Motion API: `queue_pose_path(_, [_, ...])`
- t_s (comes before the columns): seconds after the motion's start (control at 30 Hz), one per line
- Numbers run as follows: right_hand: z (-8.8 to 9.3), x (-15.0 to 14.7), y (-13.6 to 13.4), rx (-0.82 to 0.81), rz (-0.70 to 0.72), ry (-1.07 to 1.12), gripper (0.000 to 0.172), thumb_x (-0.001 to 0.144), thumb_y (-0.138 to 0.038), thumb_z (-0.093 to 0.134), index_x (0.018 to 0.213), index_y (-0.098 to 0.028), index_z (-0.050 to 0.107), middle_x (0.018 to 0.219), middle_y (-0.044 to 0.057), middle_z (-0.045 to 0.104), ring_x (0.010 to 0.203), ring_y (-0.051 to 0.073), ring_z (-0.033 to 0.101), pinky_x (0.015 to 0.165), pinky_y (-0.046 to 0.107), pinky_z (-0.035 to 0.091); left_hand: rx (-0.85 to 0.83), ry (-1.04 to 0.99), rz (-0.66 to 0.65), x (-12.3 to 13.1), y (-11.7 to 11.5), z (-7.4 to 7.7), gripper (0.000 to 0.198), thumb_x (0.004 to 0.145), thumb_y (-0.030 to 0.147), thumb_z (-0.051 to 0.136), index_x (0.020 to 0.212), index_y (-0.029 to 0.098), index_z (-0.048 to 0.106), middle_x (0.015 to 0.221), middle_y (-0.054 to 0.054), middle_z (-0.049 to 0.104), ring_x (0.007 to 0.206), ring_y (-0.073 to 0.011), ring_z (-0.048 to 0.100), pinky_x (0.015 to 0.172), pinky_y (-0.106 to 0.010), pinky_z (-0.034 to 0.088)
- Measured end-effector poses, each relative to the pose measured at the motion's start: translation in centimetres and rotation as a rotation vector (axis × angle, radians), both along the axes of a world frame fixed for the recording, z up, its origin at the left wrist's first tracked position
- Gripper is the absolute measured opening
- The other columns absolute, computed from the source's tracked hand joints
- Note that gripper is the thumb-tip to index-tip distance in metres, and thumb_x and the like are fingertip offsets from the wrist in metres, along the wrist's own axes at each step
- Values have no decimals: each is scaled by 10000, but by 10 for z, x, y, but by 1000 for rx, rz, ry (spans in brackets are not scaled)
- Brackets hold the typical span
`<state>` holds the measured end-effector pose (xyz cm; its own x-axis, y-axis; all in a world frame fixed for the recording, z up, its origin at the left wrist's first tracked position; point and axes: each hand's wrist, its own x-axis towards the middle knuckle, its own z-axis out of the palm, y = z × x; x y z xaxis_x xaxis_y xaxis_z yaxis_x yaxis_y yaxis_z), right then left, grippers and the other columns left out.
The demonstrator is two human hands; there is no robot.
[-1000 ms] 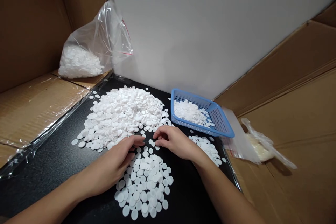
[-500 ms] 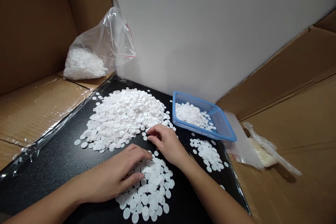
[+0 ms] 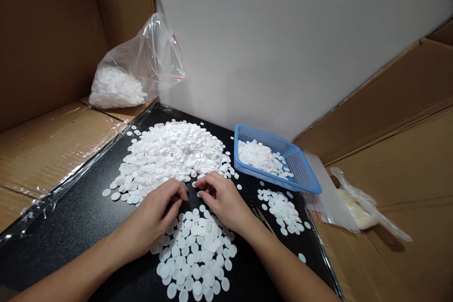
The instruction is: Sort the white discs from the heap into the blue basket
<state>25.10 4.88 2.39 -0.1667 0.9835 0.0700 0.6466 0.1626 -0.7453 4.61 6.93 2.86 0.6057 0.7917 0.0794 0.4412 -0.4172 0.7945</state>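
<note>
Small white discs form a large pile (image 3: pixel 173 148) on the black tabletop, and a looser, flatter pile (image 3: pixel 198 255) lies nearer to me. Between the two, my left hand (image 3: pixel 155 212) is bent with thumb and fingers apart, at the big pile's front edge. My right hand (image 3: pixel 224 198) is just to its right, thumb and forefinger curved around a small gap by a couple of loose discs. Nothing shows between the fingers of either hand.
A blue basket (image 3: pixel 276 177) with white discs stands at the back right, a small disc group (image 3: pixel 283 212) in front of it. Tweezers (image 3: pixel 264 219) lie by my right forearm. Plastic bags rest at the left (image 3: pixel 118 87) and right (image 3: pixel 357 210). Cardboard and a pale wall enclose the table.
My left hand has lifted off the near pile and moved forward to the gap between the piles. My right hand has shifted slightly, its thumb and forefinger still apart.
</note>
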Motion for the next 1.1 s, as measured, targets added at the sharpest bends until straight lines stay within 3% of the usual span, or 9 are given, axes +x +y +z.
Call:
queue_pose_path(0.17, [-2,-5,-1,25,-45,-92,257,923,-51,527,1066,-185,693,1015,81,632,964,215,625,855,347,497,-11,38,-34,0,-4,-6,131,959,202,380,992,243,501,1106,-68,635,1000,-224,614,839,-336,506])
queue_pose_path(0.37, [13,-1,-6,-147,60,35,226,901,-59,577,865,-212,739,924,29,673,875,174,649,786,290,498,-65,30,-76,0,-11,-4,195,1008,311,374,1124,249,519,1279,-105,598,1126,-260,601,895,-368,524])
queue_pose_path(0.5, [25,19,-2,-37,-110,-9,241,895,-6,539,855,-189,690,923,25,685,881,161,642,812,288,485,-46,59,-224,-1,-13,-2,199,1023,346,394,1135,266,536,1325,-77,593,1245,-265,546,989,-382,498])
queue_pose_path(0.6, [21,30,3,-26,-138,-125,166,867,-29,614,845,-186,665,896,25,657,831,166,629,760,291,483,-13,118,-326,-3,-13,1,306,1022,339,423,1319,299,484,1439,-64,519,1367,-266,441,1104,-419,417])
queue_pose_path(0.7, [10,29,6,-38,-89,-223,146,825,-50,701,843,-186,653,878,21,628,783,164,613,696,273,470,-36,148,-428,-3,-12,7,372,1004,304,475,1375,303,461,1395,-68,540,1330,-251,475,1084,-391,438])
queue_pose_path(0.8, [1,24,5,50,-61,-330,124,855,-70,685,829,-178,630,863,30,620,769,167,603,687,270,457,-77,105,-451,-3,-11,13,331,966,273,542,1297,293,533,1333,-64,572,1229,-239,554,1024,-357,480])
queue_pose_path(0.97, [-5,17,2,204,29,-471,144,893,-66,605,791,-167,600,834,51,615,739,180,582,675,286,446,-95,78,-349,-1,-9,10,176,999,254,452,1148,267,544,1271,-56,598,1162,-220,574,987,-351,478])
queue_pose_path(1.1, [0,9,-2,158,99,-274,150,861,-58,641,767,-171,609,798,20,613,691,144,572,626,244,431,-42,101,-261,-1,-7,3,151,1011,260,403,1070,246,541,1138,-57,610,1013,-210,593,881,-334,486])
